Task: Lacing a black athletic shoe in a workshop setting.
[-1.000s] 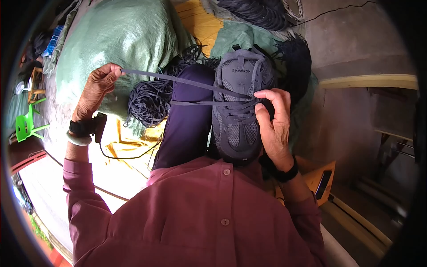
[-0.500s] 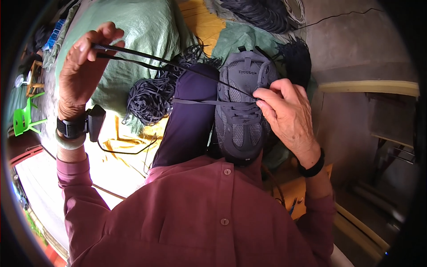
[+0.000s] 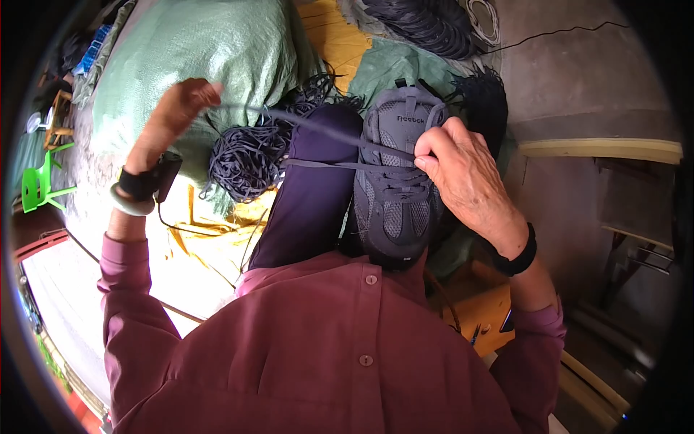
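A dark grey mesh sneaker (image 3: 400, 210) rests on my lap, toe toward me and tongue at the far end. Its shoelace (image 3: 307, 123) stretches from the upper eyelets leftward to my left hand (image 3: 181, 108), which is raised and smeared by motion, its fingers closed on the lace. My right hand (image 3: 470, 170) is at the shoe's right eyelet edge, thumb and forefinger pinching the lace there. A second lace strand (image 3: 318, 165) crosses the shoe lower down and lies over my dark trouser leg (image 3: 311, 206).
A tangled heap of dark laces (image 3: 247, 163) lies left of my leg, beside a big pale green woven sack (image 3: 195, 43). Another dark lace bundle (image 3: 486, 105) is beyond my right hand. Dark coiled material (image 3: 426, 25) sits at the back; a green chair (image 3: 45, 182) stands far left.
My left hand has moved down and to the right, and the lace it holds now hangs less taut. My right hand stays pinched at the eyelet edge, slightly turned.
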Tool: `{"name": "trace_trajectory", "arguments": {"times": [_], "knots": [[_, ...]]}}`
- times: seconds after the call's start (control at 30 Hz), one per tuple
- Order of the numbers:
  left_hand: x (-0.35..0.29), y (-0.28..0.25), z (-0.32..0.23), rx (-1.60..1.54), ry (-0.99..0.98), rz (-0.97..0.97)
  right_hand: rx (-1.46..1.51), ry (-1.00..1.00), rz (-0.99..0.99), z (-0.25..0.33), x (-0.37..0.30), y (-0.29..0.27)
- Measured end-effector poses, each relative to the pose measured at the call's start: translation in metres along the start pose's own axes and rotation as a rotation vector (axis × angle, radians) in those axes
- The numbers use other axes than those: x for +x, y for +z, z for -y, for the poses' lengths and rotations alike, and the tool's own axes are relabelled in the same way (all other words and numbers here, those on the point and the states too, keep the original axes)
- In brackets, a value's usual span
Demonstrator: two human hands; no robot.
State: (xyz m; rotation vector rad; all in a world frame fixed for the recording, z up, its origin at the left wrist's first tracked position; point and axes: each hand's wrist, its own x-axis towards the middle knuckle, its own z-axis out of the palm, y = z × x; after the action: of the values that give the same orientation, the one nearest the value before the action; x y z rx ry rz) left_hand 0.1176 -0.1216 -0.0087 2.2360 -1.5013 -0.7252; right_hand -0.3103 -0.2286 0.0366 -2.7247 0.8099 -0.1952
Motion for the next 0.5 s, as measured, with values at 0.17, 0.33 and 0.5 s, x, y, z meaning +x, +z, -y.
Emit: {"name": "trace_trajectory", "arguments": {"times": [0.17,0.33,0.5], "knots": [[-0.012,0.05,-0.042,-0.07,0.22,-0.008,0.041,0.07,-0.077,0.0,0.002,0.005],[-0.041,0.079,-0.122,-0.476,0.306,0.253,0.118,0.098,-0.055,0.0,0.0,-0.003],[-0.044,0.104,-0.139,-0.344,0.516,0.328,0.202,0.119,-0.054,0.005,0.001,-0.008]]}}
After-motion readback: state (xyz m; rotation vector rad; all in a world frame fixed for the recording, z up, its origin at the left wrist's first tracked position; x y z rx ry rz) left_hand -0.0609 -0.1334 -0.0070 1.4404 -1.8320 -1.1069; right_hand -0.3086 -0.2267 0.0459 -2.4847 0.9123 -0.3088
